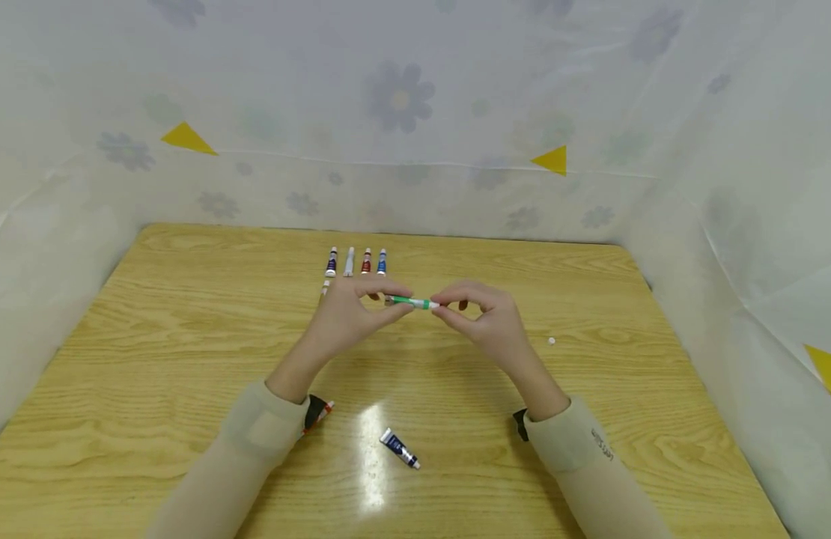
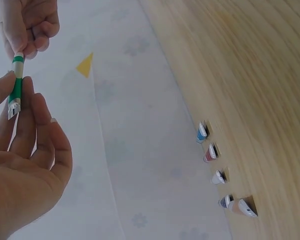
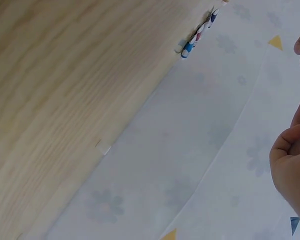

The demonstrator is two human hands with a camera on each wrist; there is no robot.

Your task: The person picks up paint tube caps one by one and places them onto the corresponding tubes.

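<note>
Head view: holding a green paint tube (image 1: 413, 302) level above the wooden table (image 1: 186, 329), between both hands. Left hand (image 1: 351, 314) pinching the tube's flat crimped end with thumb and fingertips; right hand (image 1: 486, 318) pinching the white cap end, remaining fingers curled in. Just beyond the fingertips, lying side by side near the table's far edge, a row of four paint tubes (image 1: 356, 261) (dark, white, red, blue), with another small tube partly hidden behind the left fingers. Nearer than the wrists, lying on the wood: a dark blue tube (image 1: 399, 448) and, tucked against the left sleeve, an orange-tipped tube (image 1: 320, 411). Off to the right of the right hand, sitting alone, a small white cap (image 1: 552, 341).

Left wrist view: green paint tube (image 2: 16, 92) standing between thumb and fingers of the left hand (image 2: 25, 165), right hand (image 2: 30, 25) gripping its top end. Well away from the fingers, the row of tubes (image 2: 215, 165) lying by the flowered sheet (image 2: 140, 150).

Right wrist view: showing only curled fingers of the right hand (image 3: 292, 165) at the frame edge (tube itself out of sight here), with the small white cap (image 3: 104, 148) on the table edge.
</note>
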